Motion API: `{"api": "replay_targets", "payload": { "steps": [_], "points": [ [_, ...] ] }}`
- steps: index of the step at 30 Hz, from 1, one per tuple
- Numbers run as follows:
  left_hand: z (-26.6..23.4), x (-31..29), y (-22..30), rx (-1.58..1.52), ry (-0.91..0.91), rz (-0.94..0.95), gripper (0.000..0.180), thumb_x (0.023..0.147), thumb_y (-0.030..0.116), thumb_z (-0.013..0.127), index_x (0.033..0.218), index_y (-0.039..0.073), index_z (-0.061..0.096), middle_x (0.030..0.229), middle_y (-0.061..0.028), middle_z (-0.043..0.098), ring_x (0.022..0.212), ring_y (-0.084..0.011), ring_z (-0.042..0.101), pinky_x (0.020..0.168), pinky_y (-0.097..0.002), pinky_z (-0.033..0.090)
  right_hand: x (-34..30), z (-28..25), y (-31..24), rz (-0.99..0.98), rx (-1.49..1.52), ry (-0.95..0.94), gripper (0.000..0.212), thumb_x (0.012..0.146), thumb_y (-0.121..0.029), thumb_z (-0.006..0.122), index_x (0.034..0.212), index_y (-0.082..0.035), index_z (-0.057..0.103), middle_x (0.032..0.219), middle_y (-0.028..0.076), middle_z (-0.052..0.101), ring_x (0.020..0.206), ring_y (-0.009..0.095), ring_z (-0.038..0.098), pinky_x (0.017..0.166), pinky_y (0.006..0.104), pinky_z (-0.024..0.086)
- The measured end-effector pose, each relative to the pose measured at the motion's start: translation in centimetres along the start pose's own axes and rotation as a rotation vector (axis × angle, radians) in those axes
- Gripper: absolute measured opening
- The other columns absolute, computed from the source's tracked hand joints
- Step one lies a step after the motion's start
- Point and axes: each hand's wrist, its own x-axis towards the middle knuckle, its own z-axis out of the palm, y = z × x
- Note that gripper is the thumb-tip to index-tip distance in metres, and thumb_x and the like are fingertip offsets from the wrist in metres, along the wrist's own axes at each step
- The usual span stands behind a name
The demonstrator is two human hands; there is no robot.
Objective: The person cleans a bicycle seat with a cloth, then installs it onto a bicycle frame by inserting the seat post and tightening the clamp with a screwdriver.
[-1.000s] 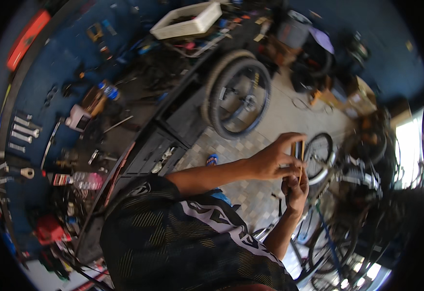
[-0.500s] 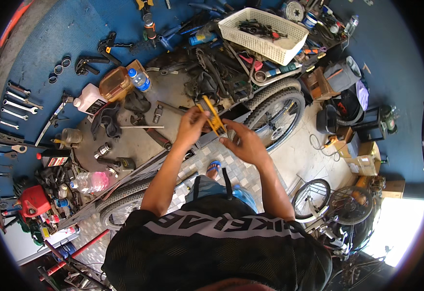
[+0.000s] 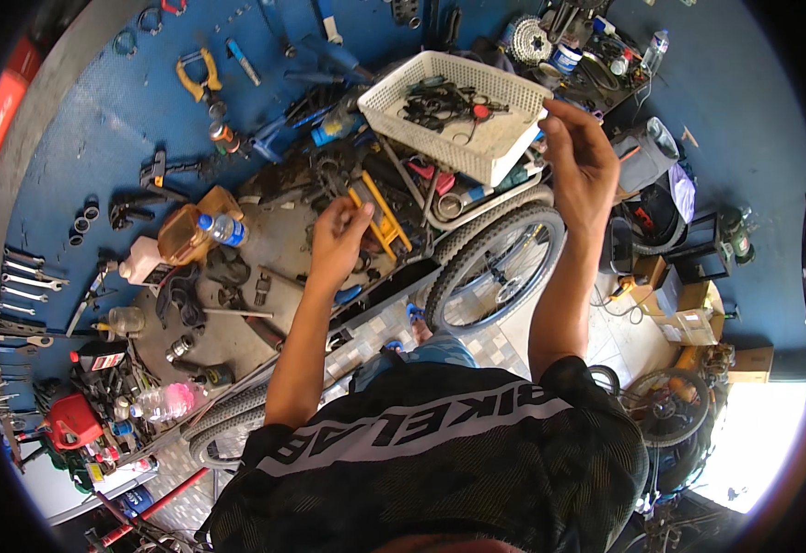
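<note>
Yellow tool (image 3: 380, 214), a slotted frame-like piece, is pinched at its near end by the fingers of the left hand (image 3: 337, 241), which grasps it over a cluttered grey workbench (image 3: 246, 341). Beyond the tool, up and to the right of that hand, a white plastic basket (image 3: 490, 152) filled with small dark tools sits tilted on the bench edge. The right hand (image 3: 580, 161) is raised beside the basket's right corner, fingers curled toward the rim; whether it grips the basket or only touches it cannot be told. Below and between the two forearms a bicycle wheel (image 3: 495, 267) with a knobby tyre leans against the bench. Left of the left hand stand a clear water bottle with a blue cap (image 3: 221, 228), an amber container (image 3: 185, 233) and a white jug (image 3: 143, 264). Farther left, spanners (image 3: 30, 281) lie in a row on a blue board (image 3: 99, 120). Near the left elbow lies a pink-tinted bottle (image 3: 165, 402).
</note>
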Motion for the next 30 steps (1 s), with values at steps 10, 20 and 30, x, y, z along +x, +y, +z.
{"api": "replay_targets", "payload": {
  "steps": [10, 20, 30],
  "points": [
    [12.2, 23.2, 3.9, 0.893, -0.221, 0.329, 0.042, 0.100, 0.029, 0.062, 0.124, -0.004, 0.062, 0.094, -0.0158, 0.070, 0.070, -0.0190, 0.070, 0.052, -0.0292, 0.053, 3.8, -9.0, 7.9, 0.178, -0.063, -0.001, 0.022, 0.101, -0.013, 0.065, 0.118, 0.000, 0.069, 0.094, -0.001, 0.067, 0.082, 0.003, 0.056, 0.072, 0.0194, 0.044],
    [14.2, 20.5, 4.4, 1.037, -0.168, 0.214, 0.038, 0.092, 0.026, 0.068, 0.120, 0.001, 0.069, 0.108, -0.0203, 0.073, 0.098, -0.0332, 0.071, 0.084, -0.0421, 0.056, 16.9, 0.3, 10.2, -0.186, -0.317, -0.584, 0.021, 0.095, -0.018, 0.069, 0.112, -0.007, 0.070, 0.083, 0.003, 0.071, 0.065, 0.014, 0.060, 0.060, 0.0292, 0.047],
    [3.8, 3.4, 4.3, 0.585, 0.243, 0.212, 0.028, 0.095, 0.021, 0.069, 0.117, 0.003, 0.069, 0.100, -0.0146, 0.072, 0.087, -0.0238, 0.071, 0.073, -0.0333, 0.055, 23.6, 27.5, 21.7, -0.421, -0.867, -1.322, 0.041, 0.087, -0.033, 0.073, 0.121, -0.011, 0.069, 0.113, 0.017, 0.072, 0.109, 0.038, 0.066, 0.091, 0.0489, 0.053]
  ]
}}
